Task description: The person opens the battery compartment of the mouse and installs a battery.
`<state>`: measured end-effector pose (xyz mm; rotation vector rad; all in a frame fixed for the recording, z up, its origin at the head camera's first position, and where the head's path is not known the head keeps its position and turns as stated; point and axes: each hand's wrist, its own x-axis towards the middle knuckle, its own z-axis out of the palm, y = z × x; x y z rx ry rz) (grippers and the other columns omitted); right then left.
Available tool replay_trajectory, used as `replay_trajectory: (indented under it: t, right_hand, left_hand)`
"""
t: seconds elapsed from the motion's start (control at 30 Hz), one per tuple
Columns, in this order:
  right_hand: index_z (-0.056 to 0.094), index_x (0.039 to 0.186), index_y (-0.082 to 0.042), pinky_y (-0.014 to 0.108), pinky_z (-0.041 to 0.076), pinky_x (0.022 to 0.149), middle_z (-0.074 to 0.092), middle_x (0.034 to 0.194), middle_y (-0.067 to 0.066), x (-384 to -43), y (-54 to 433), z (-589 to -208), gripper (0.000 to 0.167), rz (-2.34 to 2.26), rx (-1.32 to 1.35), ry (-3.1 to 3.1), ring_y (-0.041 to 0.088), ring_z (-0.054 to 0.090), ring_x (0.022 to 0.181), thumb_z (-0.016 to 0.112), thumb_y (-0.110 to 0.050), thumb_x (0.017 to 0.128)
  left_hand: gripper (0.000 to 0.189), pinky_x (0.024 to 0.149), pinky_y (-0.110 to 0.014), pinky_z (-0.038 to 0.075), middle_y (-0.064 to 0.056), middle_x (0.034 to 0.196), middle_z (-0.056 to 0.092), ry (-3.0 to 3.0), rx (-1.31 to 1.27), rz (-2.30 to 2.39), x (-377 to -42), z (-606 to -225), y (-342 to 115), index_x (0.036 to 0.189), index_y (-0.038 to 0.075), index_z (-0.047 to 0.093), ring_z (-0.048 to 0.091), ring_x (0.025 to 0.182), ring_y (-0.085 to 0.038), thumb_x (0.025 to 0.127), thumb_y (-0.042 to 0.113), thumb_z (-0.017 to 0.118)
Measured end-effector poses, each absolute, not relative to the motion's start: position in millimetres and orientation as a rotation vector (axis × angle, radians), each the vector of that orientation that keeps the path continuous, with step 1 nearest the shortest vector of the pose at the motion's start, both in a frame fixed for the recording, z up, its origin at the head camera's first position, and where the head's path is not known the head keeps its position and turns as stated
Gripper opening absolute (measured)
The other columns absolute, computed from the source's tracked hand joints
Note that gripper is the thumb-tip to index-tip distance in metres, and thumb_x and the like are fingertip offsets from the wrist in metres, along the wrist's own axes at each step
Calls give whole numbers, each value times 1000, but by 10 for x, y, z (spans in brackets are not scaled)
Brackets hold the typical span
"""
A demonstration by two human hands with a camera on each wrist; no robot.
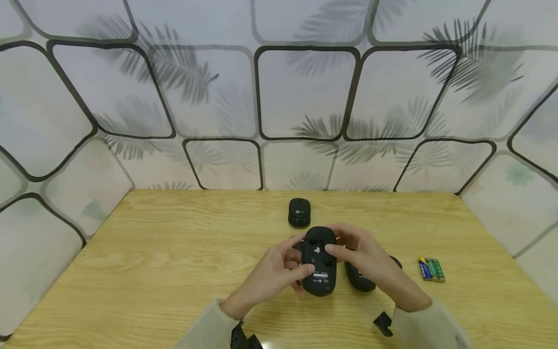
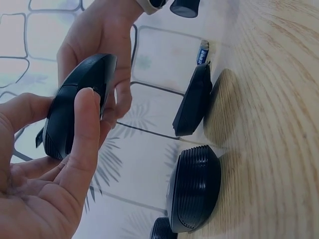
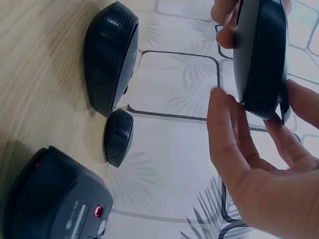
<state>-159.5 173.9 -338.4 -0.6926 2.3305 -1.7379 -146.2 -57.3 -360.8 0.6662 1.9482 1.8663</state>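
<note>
Mouse of rounded black plastic [image 1: 319, 264] is up off the yellow wood-grain table [image 1: 174, 252], between your two hands, underside facing you. White print, a pale label strip and dark recesses show on that face.

Your left hand [image 1: 274, 271] grips it from the left: thumb on the underside, fingers round the back. Your right hand [image 1: 362, 252] pinches it at the far right part: thumb on the underside, fingers behind the edge. Right wrist view: a thin dark flat piece [image 3: 285, 110] sticks out next to your right fingers; can't tell if it's attached.

On the table you've got a black mouse with a printed label [image 1: 359, 280] underside up, just right of the held one in head view, partly behind your right hand; its red light [image 3: 98, 211] is lit. A black ribbed-sided mouse [image 2: 197, 189] sits right side up, and a smaller-looking black mouse with a pale logo [image 1: 299, 212] sits farther back.

Well to your right, a blue-and-yellow cylindrical battery [image 1: 424, 269] lies beside green cylindrical batteries [image 1: 437, 269]. White cloth with black outlines and grey leaf prints [image 1: 305, 92] backs the table. Your sleeves are off-white [image 1: 429, 327].
</note>
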Motion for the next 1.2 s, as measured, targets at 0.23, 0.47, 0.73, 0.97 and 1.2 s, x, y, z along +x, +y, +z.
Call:
replay_trajectory:
  t: [0.23, 0.47, 0.73, 0.97, 1.2]
  right_hand:
    - [64, 115, 11, 36, 58, 85, 70, 99, 8, -1603, 1697, -3325, 22, -1871, -567, 2486, 17, 65, 92, 67, 4, 95]
    - [44, 135, 13, 30, 63, 66, 62, 82, 8, -1658, 1818, -3297, 41, -2069, -451, 2284, 16, 66, 65, 59, 9, 97]
    - [47, 137, 5, 35, 64, 69, 61, 81, 9, -1699, 1935, -3272, 40, -2054, -404, 2287, 19, 67, 66, 60, 5, 99]
    - [44, 138, 9, 34, 64, 71, 61, 81, 8, -1691, 1959, -3268, 42, -2023, -402, 2314, 18, 67, 67, 60, 3, 99]
    - [46, 139, 5, 36, 64, 72, 60, 81, 8, -1737, 2021, -3249, 40, -2026, -422, 2326, 20, 67, 69, 59, -1, 102]
  left_hand:
    - [69, 64, -64, 60, -10, 91, 68, 1962, 650, 1869, -1469, -3620, -584, 156, 1, 35, 68, 66, -19, 95, 1, 66]
    - [68, 64, -66, 59, -9, 91, 68, 1947, 607, 1891, -1491, -3619, -586, 155, 3, 37, 67, 62, -16, 94, 0, 65]
    - [68, 62, -47, 65, -16, 101, 67, 1873, 543, 1948, -1567, -3715, -616, 156, 2, 34, 71, 76, -22, 94, -2, 61]
    - [67, 62, -39, 65, -19, 109, 67, 1827, 558, 1949, -1615, -3822, -617, 157, 2, 30, 71, 82, -23, 97, -2, 59]
    - [66, 61, -32, 64, -22, 115, 67, 1781, 578, 1944, -1666, -3837, -549, 158, 5, 29, 67, 74, -15, 99, -2, 58]
